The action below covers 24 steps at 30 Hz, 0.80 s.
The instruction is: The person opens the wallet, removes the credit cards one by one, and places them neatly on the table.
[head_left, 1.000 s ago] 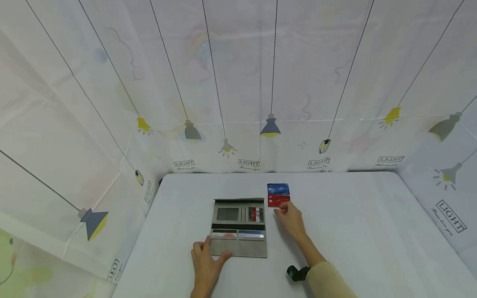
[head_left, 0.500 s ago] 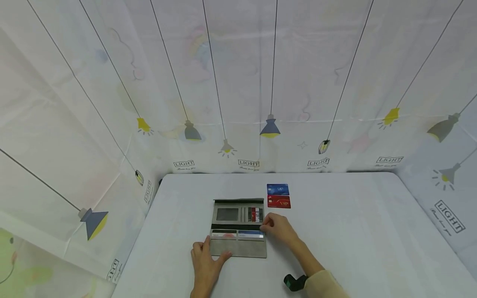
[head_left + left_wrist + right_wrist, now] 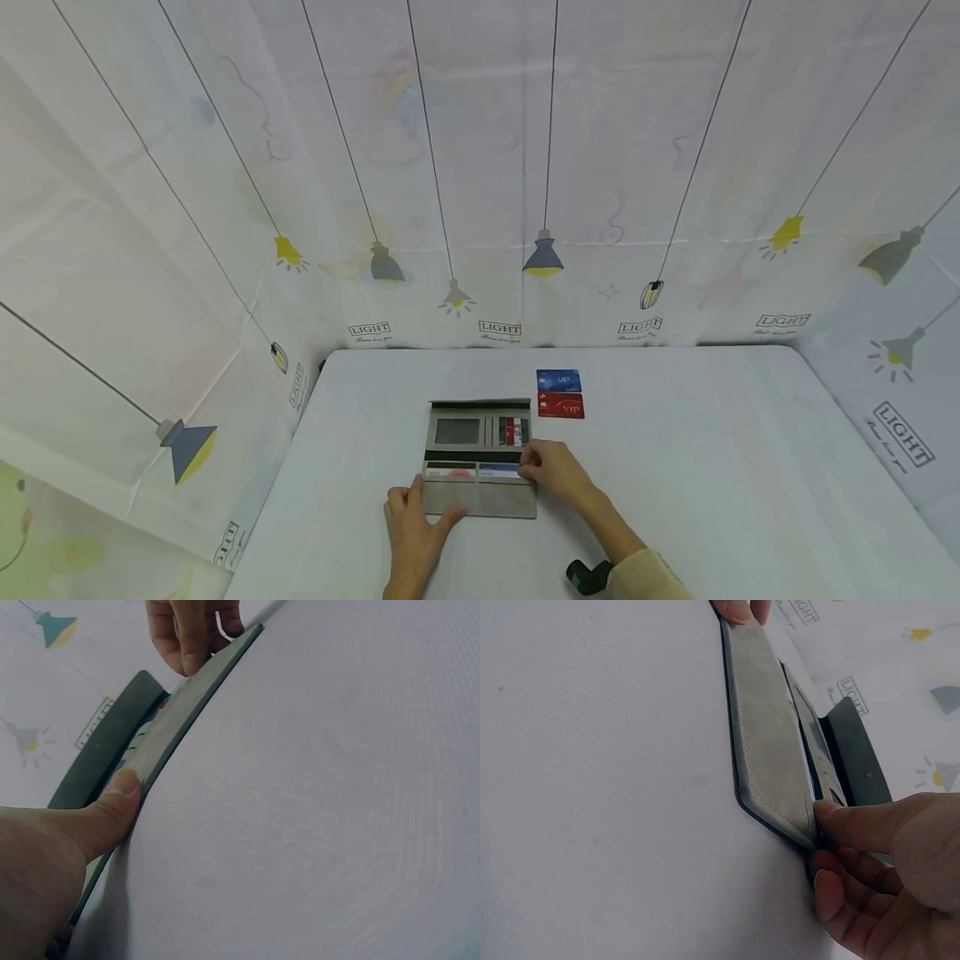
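Wallet [image 3: 480, 458] lies open and flat on the white table [image 3: 712, 467], grey inside, long edge toward me, near the table's middle. My left hand [image 3: 415, 533] rests on its near left corner; in the left wrist view the thumb [image 3: 112, 802] presses flat against the edge, fingers straight, nothing pinched. My right hand [image 3: 555, 473] sits at the wallet's right edge, level with the lower card slots. In the right wrist view the thumb [image 3: 855, 821] lies on top of the grey flap's corner and the curled fingers [image 3: 847, 900] tuck under it, so that corner is pinched between them.

Cards show in the slots: a red-and-white one [image 3: 513, 431] standing in the upper row, a pale one with a reddish mark [image 3: 450, 472] and a blue-edged one [image 3: 498, 472] in the lower row. Their print is too small to read.

Beyond the wallet's far right corner, two loose cards lie just beside each other on the table: a blue card [image 3: 558, 380] marked "VIP" and a red card [image 3: 561, 406], also "VIP".

Backdrop cloth [image 3: 480, 167] carries hanging-lamp drawings and the repeated word "LIGHT" [image 3: 499, 327], with a line of script below that I cannot read.
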### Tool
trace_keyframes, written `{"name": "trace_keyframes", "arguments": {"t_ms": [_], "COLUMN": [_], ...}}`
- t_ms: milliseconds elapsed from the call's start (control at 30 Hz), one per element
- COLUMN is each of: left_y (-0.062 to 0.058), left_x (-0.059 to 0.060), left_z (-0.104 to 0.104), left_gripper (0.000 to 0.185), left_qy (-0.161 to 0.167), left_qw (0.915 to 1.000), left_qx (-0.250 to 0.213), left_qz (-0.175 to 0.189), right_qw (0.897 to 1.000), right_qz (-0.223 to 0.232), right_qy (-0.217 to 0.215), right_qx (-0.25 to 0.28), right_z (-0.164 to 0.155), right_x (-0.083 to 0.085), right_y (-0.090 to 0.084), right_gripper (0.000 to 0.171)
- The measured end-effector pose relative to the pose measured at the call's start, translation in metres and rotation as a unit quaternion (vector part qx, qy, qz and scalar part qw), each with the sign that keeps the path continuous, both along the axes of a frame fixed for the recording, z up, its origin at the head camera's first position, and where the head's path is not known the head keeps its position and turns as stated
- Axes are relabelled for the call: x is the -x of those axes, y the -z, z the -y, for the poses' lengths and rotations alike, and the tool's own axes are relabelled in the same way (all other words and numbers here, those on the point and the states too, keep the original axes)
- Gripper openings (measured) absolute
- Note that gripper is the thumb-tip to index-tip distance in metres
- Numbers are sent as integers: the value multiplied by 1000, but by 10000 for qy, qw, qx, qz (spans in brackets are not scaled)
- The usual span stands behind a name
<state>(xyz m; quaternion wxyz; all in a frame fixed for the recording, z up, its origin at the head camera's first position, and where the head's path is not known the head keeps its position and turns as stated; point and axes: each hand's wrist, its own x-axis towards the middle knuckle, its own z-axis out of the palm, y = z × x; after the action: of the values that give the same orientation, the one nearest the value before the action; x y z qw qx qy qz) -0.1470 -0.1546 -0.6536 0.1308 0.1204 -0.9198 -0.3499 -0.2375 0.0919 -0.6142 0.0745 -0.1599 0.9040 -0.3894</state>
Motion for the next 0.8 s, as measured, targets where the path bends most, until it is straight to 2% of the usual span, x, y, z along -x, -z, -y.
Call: {"name": "trace_keyframes", "arguments": {"t_ms": [233, 400, 600, 800], "left_y": [-2, -1, -1, 1], "left_x": [0, -2, -3, 0], "left_z": [1, 2, 3, 1], "left_gripper": [100, 99, 100, 99], "left_qy": [39, 7, 39, 66], "left_qw": [9999, 9998, 10000, 9999], "left_qx": [-24, 52, 13, -12], "left_qz": [-102, -185, -66, -81], "right_qw": [9985, 9970, 9950, 9913], "right_qz": [-296, -226, -171, -620], "right_qy": [-286, -486, -706, -822], "right_qx": [-372, -562, -686, -818], "right_z": [3, 7, 7, 5], "right_x": [-1, -1, 0, 3], "right_y": [-5, -7, -5, -5], "right_gripper": [2, 5, 5, 5]}}
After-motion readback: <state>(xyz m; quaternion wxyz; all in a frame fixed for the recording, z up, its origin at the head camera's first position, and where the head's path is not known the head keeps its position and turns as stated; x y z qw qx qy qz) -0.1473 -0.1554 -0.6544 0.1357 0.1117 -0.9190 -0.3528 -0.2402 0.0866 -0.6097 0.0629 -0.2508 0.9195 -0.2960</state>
